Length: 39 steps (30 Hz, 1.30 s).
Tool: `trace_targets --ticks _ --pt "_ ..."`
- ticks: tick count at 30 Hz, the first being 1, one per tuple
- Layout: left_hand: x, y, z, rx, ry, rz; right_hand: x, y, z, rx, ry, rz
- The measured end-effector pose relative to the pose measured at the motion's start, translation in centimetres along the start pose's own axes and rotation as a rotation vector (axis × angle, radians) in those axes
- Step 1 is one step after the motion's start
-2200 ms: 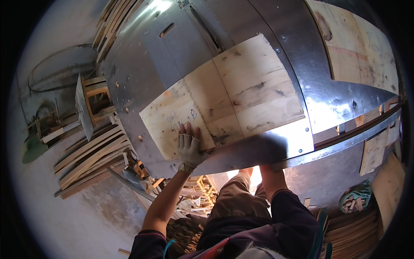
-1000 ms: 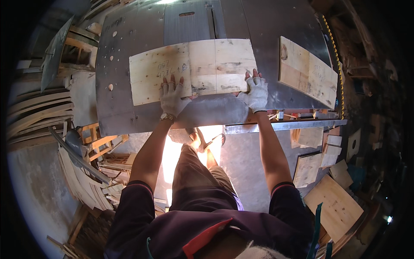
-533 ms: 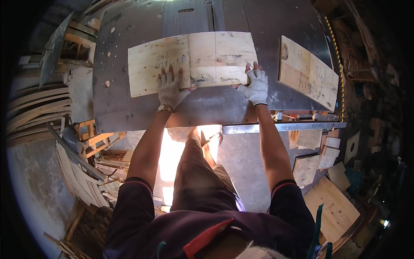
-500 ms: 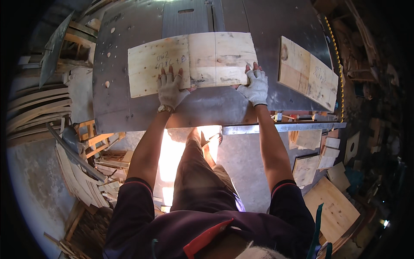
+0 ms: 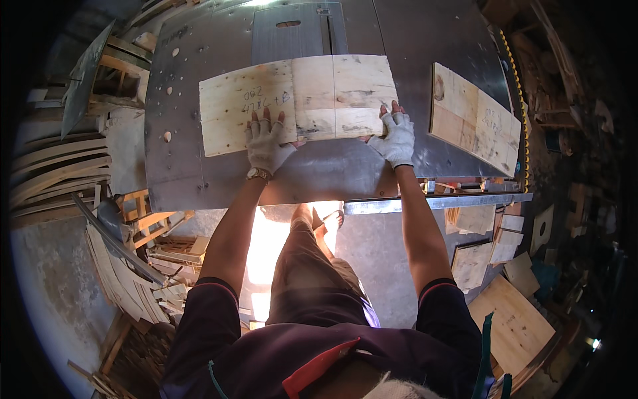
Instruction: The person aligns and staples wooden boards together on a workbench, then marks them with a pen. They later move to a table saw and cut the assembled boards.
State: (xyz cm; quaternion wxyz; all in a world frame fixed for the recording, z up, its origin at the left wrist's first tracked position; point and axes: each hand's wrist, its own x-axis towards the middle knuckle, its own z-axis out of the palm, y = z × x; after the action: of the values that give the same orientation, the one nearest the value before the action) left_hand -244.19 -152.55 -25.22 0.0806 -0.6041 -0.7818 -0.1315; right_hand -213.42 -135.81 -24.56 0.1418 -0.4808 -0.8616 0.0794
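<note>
A pale plywood panel (image 5: 299, 100) lies flat on the grey metal saw table (image 5: 179, 159). My left hand (image 5: 266, 139), in a white fingerless glove with a wristwatch, presses flat on the panel's near edge at the left of centre. My right hand (image 5: 395, 136), gloved the same way, presses on the panel's near right corner. A narrow blade slot (image 5: 327, 33) in the table's insert plate runs away from me just beyond the panel. Neither hand grips anything; the fingers lie spread on the wood.
A second plywood piece (image 5: 475, 120) rests on the table at the right. A metal rail (image 5: 438, 201) runs along the table's near right edge. Curved wooden slats (image 5: 53, 173) are stacked at the left, and offcuts (image 5: 508, 319) litter the floor at the right.
Both hands have pushed the panel away from me across the table toward the blade slot. About two seconds ago only the left hand was on it, and the view was turned.
</note>
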Motion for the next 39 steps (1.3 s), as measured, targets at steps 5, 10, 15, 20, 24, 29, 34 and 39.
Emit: trace_targets --ticks 5,10,15,20,24,29,34,39 --pt "-0.1 -0.1 0.1 -0.02 -0.042 -0.024 0.0 -0.1 0.0 0.005 -0.009 0.009" --pt "-0.1 -0.1 0.2 0.004 -0.041 -0.024 0.1 0.0 0.2 0.001 -0.01 0.007" --pt "0.2 -0.1 0.4 0.009 -0.047 -0.025 0.4 0.3 0.3 0.008 -0.018 0.003" --pt "0.5 -0.1 0.6 0.008 -0.029 -0.02 0.8 0.5 0.4 0.024 -0.027 0.013" --pt "0.7 -0.1 0.6 0.008 -0.049 -0.024 1.1 0.6 0.4 0.013 -0.016 -0.004" --pt "0.9 -0.1 0.6 0.001 -0.058 -0.032 1.4 0.6 0.4 0.013 0.005 -0.006" --pt "1.2 -0.1 0.6 0.003 -0.061 -0.038 1.7 0.5 0.4 0.0 -0.011 0.004" --pt "1.4 -0.1 0.5 -0.009 -0.058 -0.039 2.1 0.6 0.3 -0.022 -0.033 0.004"
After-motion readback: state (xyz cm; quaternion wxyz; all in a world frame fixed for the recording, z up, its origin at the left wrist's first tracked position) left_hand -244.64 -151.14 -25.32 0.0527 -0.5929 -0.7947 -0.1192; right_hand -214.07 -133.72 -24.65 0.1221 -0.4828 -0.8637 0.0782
